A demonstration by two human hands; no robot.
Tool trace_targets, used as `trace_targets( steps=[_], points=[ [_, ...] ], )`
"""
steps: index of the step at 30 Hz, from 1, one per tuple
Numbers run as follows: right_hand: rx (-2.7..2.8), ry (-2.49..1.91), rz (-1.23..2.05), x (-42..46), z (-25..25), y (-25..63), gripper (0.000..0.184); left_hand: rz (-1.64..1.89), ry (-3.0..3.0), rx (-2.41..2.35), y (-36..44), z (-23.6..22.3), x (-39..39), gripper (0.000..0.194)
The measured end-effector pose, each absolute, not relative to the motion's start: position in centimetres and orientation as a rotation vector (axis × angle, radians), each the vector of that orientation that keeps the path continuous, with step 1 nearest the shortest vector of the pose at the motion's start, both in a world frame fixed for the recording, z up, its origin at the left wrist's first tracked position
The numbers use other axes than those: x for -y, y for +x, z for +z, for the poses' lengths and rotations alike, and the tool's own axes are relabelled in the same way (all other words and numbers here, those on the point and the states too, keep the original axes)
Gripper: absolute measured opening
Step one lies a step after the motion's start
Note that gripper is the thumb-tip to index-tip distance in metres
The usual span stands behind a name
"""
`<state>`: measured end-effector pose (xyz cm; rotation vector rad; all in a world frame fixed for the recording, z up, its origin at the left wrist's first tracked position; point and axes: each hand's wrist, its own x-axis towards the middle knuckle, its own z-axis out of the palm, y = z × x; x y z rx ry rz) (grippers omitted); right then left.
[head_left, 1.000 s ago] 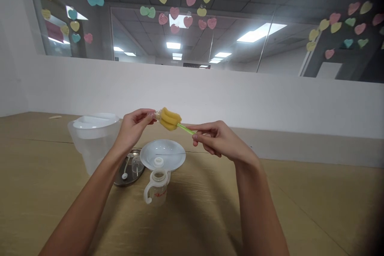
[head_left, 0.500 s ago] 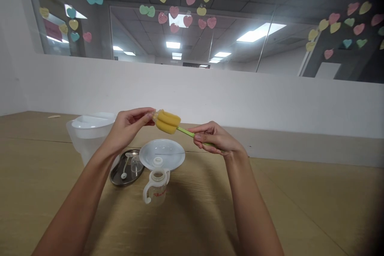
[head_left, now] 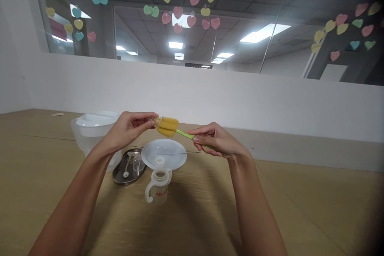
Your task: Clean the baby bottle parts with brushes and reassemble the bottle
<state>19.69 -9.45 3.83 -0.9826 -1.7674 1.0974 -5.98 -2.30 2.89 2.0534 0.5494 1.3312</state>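
Observation:
My right hand (head_left: pixel 214 141) is closed round the green handle of a bottle brush with a yellow sponge head (head_left: pixel 168 126). The brush lies almost level in the air, its head pointing left. My left hand (head_left: pixel 135 126) pinches a small clear bottle nipple (head_left: pixel 157 121) that sits over the tip of the sponge. Below the hands, a clear baby bottle (head_left: pixel 160 194) with white side handles and red lettering stands uncapped on the table. Behind it are a white bowl (head_left: pixel 177 160) and a white ring-shaped piece (head_left: pixel 160 161).
At the left, a metal kidney tray (head_left: pixel 118 177) holds a straw with a weighted end (head_left: pixel 126 174) and a clear cap (head_left: pixel 138 163). A translucent pitcher (head_left: pixel 96 130) stands behind my left forearm. A white wall (head_left: pixel 210 100) with a window rises behind the table.
The sponge head has tilted closer to level, and its tip has dropped slightly with my left hand. The whole view has shifted a little. Both hands keep their hold.

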Motion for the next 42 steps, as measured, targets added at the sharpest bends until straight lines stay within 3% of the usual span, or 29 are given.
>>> trace_targets(
  steps=[7,16,27,42],
  points=[
    [1.84,-1.167,0.885,9.6,3.9,19.1,0.045,1.251,2.038,-0.564,-6.0,2.6,1.7,0.038],
    [2.056,-1.151,0.323,10.5,3.9,16.6,0.033,1.304,1.993,-0.707,-6.7,2.6,0.8,0.04],
    [2.019,-1.253,0.534,10.5,4.5,18.8,0.036,1.247,2.059,-0.679,-7.2,2.6,0.5,0.033],
    [1.854,-1.405,0.364,11.8,5.0,20.6,0.037,1.327,2.238,-1.017,-8.3,2.4,-0.6,0.035]
  ],
)
